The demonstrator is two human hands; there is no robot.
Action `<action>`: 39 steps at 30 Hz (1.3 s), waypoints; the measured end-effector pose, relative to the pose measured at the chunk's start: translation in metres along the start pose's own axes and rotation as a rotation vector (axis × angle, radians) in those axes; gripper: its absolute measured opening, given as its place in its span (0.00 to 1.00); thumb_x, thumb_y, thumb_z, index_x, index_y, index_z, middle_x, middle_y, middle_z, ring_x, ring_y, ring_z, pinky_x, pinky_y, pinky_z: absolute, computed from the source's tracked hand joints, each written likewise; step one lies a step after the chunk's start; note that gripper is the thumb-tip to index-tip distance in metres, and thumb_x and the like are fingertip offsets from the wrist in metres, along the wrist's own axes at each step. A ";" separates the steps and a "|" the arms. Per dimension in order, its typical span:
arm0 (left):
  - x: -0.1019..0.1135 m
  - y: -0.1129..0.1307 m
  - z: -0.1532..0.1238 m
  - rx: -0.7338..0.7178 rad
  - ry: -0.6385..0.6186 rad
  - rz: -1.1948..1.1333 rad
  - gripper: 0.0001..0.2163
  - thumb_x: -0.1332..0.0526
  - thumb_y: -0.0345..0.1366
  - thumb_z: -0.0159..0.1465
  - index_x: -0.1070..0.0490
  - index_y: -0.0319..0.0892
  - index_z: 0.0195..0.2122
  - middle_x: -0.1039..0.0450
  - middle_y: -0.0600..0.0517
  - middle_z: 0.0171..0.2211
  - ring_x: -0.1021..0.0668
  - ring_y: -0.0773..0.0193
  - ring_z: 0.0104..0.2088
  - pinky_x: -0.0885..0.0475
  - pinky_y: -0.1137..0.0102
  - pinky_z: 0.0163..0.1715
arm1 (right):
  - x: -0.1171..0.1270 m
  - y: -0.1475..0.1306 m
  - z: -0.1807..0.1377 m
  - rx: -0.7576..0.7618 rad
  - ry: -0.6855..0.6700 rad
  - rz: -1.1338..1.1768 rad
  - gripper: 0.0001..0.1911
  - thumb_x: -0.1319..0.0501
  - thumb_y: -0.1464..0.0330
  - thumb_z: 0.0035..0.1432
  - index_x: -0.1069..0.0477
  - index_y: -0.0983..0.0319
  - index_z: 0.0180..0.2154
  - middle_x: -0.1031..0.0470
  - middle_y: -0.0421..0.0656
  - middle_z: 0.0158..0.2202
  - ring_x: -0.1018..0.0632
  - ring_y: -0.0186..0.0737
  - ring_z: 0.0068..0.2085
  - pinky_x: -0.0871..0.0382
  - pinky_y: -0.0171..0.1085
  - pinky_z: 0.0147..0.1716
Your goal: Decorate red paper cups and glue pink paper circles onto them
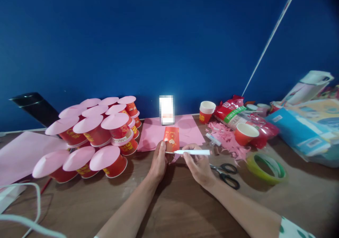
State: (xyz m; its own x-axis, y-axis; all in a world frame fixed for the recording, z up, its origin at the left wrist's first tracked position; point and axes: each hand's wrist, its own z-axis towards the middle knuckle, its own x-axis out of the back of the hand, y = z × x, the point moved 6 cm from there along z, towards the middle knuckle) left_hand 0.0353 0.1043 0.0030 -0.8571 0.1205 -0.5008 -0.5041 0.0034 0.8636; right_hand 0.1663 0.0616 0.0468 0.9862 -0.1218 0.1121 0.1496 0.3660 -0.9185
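Note:
My left hand point(159, 160) is closed around the side of a red paper cup point(172, 137) with a gold and white print. In my right hand point(197, 165) lies a slim white pen point(197, 152), pinched between thumb and fingers. Its tip points left and meets or almost meets the cup's lower edge; exact contact is too small to tell. Behind the cup, pink paper sheets point(148, 134) lie on the table. A pair of black-handled scissors point(229, 168) rests just right of my right hand, partly hidden by it.
Several red cups with pink paper cones point(109, 157) stand stacked at left. To the right are nested cups point(207, 107), a single cup point(246, 134), pink scraps point(227, 139), a tape roll point(253, 169) and a blue package point(296, 128). A bright phone-like screen point(166, 109) stands at the back.

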 end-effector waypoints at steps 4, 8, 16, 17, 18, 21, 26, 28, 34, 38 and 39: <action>0.004 -0.004 0.000 0.040 0.051 0.018 0.17 0.44 0.52 0.62 0.33 0.42 0.35 0.32 0.55 0.26 0.32 0.70 0.22 0.37 0.74 0.22 | 0.000 0.000 0.000 -0.003 0.000 -0.011 0.07 0.44 0.64 0.60 0.33 0.60 0.34 0.31 0.38 0.24 0.29 0.34 0.25 0.35 0.32 0.24; 0.006 -0.006 0.000 0.057 0.060 0.035 0.18 0.44 0.54 0.61 0.33 0.42 0.36 0.31 0.55 0.27 0.32 0.70 0.22 0.37 0.74 0.22 | -0.001 0.001 0.000 0.005 -0.016 -0.020 0.06 0.44 0.64 0.60 0.33 0.61 0.34 0.30 0.39 0.25 0.29 0.34 0.25 0.34 0.32 0.24; 0.001 0.000 -0.001 0.012 0.034 0.021 0.16 0.44 0.51 0.62 0.33 0.41 0.34 0.32 0.55 0.26 0.31 0.70 0.24 0.35 0.74 0.26 | -0.001 -0.002 0.001 0.008 -0.004 -0.005 0.07 0.44 0.64 0.59 0.33 0.61 0.34 0.31 0.38 0.24 0.30 0.34 0.24 0.34 0.33 0.25; 0.001 -0.001 -0.001 0.014 0.034 0.022 0.16 0.44 0.51 0.62 0.33 0.41 0.34 0.32 0.55 0.26 0.31 0.70 0.24 0.35 0.74 0.26 | -0.001 -0.002 0.001 0.011 0.000 -0.012 0.07 0.44 0.64 0.59 0.33 0.61 0.33 0.31 0.38 0.24 0.30 0.34 0.25 0.33 0.33 0.25; 0.001 -0.001 0.000 0.017 0.035 0.024 0.16 0.44 0.51 0.62 0.33 0.41 0.34 0.32 0.55 0.26 0.31 0.70 0.24 0.35 0.74 0.26 | 0.000 -0.002 0.001 0.012 0.003 -0.019 0.07 0.44 0.64 0.59 0.33 0.61 0.33 0.31 0.38 0.25 0.30 0.34 0.25 0.33 0.33 0.25; 0.002 -0.002 -0.001 0.027 0.041 0.028 0.17 0.44 0.51 0.62 0.33 0.41 0.34 0.32 0.54 0.26 0.31 0.69 0.24 0.35 0.74 0.24 | 0.001 0.000 0.001 0.006 0.005 -0.030 0.07 0.44 0.64 0.60 0.33 0.61 0.33 0.31 0.38 0.25 0.29 0.34 0.25 0.34 0.33 0.25; 0.000 -0.002 -0.001 0.037 0.018 0.015 0.16 0.44 0.51 0.62 0.33 0.41 0.35 0.33 0.54 0.27 0.31 0.69 0.25 0.35 0.74 0.24 | 0.001 0.002 0.001 -0.002 0.006 -0.007 0.07 0.43 0.64 0.59 0.33 0.60 0.34 0.31 0.39 0.24 0.29 0.35 0.25 0.34 0.32 0.24; -0.001 -0.001 -0.002 0.027 0.015 0.008 0.16 0.43 0.50 0.62 0.33 0.41 0.34 0.32 0.54 0.27 0.31 0.69 0.25 0.34 0.75 0.25 | 0.001 0.002 0.001 -0.004 0.014 0.014 0.06 0.43 0.64 0.59 0.33 0.60 0.34 0.31 0.39 0.24 0.29 0.35 0.25 0.34 0.32 0.23; 0.001 -0.002 -0.002 0.034 0.032 0.032 0.16 0.43 0.51 0.62 0.32 0.41 0.35 0.32 0.54 0.28 0.30 0.69 0.26 0.33 0.74 0.27 | 0.001 0.005 0.001 0.022 0.010 0.046 0.06 0.43 0.64 0.60 0.33 0.60 0.35 0.29 0.39 0.26 0.28 0.34 0.25 0.33 0.33 0.24; 0.002 -0.002 -0.002 0.038 0.034 0.043 0.16 0.43 0.51 0.61 0.33 0.42 0.35 0.32 0.55 0.27 0.30 0.68 0.25 0.33 0.73 0.27 | 0.001 0.006 0.001 0.029 0.010 0.027 0.06 0.43 0.64 0.61 0.33 0.60 0.36 0.28 0.40 0.27 0.27 0.35 0.26 0.32 0.32 0.25; 0.002 -0.002 -0.002 0.035 0.037 0.044 0.16 0.43 0.51 0.61 0.33 0.42 0.35 0.32 0.55 0.26 0.30 0.69 0.25 0.33 0.73 0.27 | 0.001 0.006 0.001 0.029 0.010 0.025 0.06 0.43 0.64 0.61 0.33 0.60 0.36 0.28 0.40 0.28 0.27 0.35 0.26 0.32 0.33 0.25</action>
State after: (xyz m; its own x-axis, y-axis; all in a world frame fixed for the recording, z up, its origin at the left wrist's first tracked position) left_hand 0.0344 0.1021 0.0002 -0.8819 0.0841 -0.4638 -0.4627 0.0336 0.8859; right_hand 0.1686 0.0645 0.0420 0.9890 -0.1212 0.0853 0.1270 0.3959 -0.9095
